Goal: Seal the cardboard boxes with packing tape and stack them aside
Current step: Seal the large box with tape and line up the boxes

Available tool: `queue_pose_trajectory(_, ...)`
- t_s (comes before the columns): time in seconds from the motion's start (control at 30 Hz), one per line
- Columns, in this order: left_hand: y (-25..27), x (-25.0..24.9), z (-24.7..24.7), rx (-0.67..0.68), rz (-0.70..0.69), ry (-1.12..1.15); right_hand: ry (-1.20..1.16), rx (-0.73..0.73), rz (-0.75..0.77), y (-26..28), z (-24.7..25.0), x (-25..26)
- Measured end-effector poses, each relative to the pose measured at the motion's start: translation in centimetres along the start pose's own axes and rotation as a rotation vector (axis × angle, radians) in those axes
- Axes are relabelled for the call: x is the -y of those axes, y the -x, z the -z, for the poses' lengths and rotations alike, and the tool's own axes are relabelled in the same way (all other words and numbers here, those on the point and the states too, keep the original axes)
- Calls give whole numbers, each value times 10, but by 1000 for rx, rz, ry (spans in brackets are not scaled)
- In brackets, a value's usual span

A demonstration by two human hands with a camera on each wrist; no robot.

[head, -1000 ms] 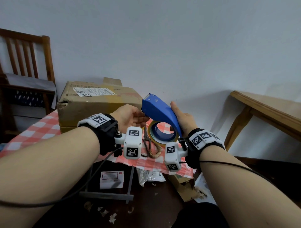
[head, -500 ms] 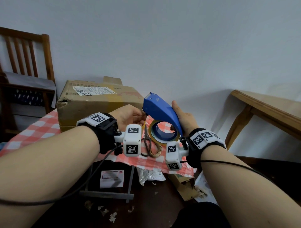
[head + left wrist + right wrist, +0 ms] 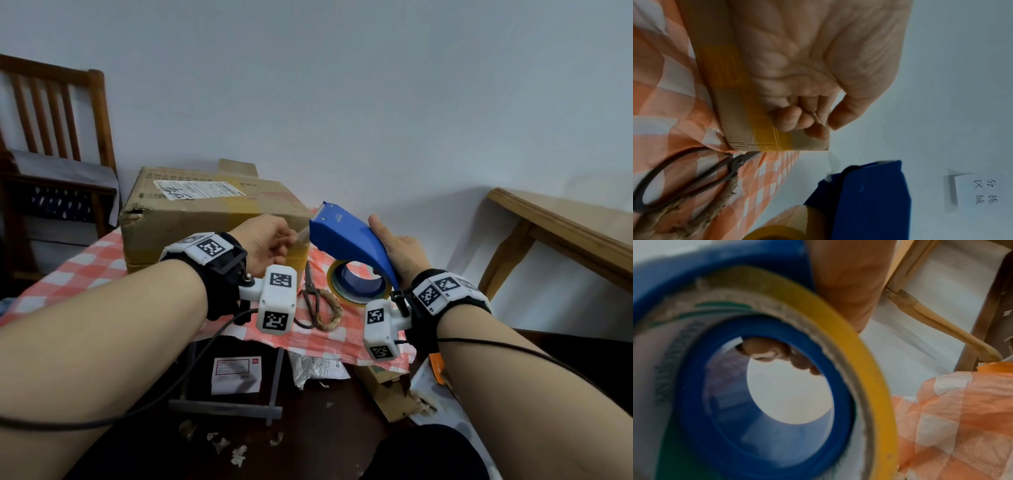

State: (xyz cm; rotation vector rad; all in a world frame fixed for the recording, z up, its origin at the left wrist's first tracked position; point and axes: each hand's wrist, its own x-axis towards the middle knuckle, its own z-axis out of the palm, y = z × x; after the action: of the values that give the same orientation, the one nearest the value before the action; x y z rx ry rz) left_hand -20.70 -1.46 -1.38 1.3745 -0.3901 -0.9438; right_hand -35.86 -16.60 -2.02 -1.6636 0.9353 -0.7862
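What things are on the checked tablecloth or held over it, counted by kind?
Cardboard box: 1
Tape dispenser, blue, held in the right hand: 1
Tape roll, yellow: 1
Scissors: 1
Total: 4

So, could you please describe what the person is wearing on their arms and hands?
Both forearms are bare, with no sleeves or gloves. Each wrist carries a black strap: the left wrist strap and the right wrist strap are topped with white blocks printed with black square markers. A white camera module bearing similar markers juts from each strap. A thin black cable trails back along each arm.
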Motion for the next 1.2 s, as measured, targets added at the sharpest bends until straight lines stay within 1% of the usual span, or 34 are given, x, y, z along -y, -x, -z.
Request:
queue_pose_trajectory(0.13,-2,-2,0,50,98,-34,-3,25,19,3,1,2)
queue_pose_trajectory(0.23,-1,-3,-5,73,100,-107,2,40,40,2,3,3)
queue_pose_trajectory(0.3,-2,-4,-6,60,80,-126,-20,50,48,2,5,4)
queue_pose_trajectory(0.4,-5,-6,-8,-4,29,-183,-63,102,53,5,8,6)
queue_pose_trajectory(0.53,-3,-9,-17,-43,-32,-265,-21,144,71,8,9,5)
queue_pose_trajectory(0.63,0,-11,-20,-25,-128,-308,20,129,70,7,11,4)
queue_pose_trajectory(0.7,2,-12,-20,-28,-213,-360,90,125,65,6,11,4)
queue_pose_trajectory(0.8,7,-18,-23,-108,-316,-492,205,106,87,5,11,7)
queue_pose_trajectory(0.97,15,-29,-32,-231,-435,-684,300,55,142,6,10,9)
queue_pose_trajectory(1.03,14,-31,-33,-265,-446,-713,315,44,161,6,9,9)
queue_pose_trajectory(1.2,6,-31,-36,-294,-444,-712,339,38,180,6,12,8)
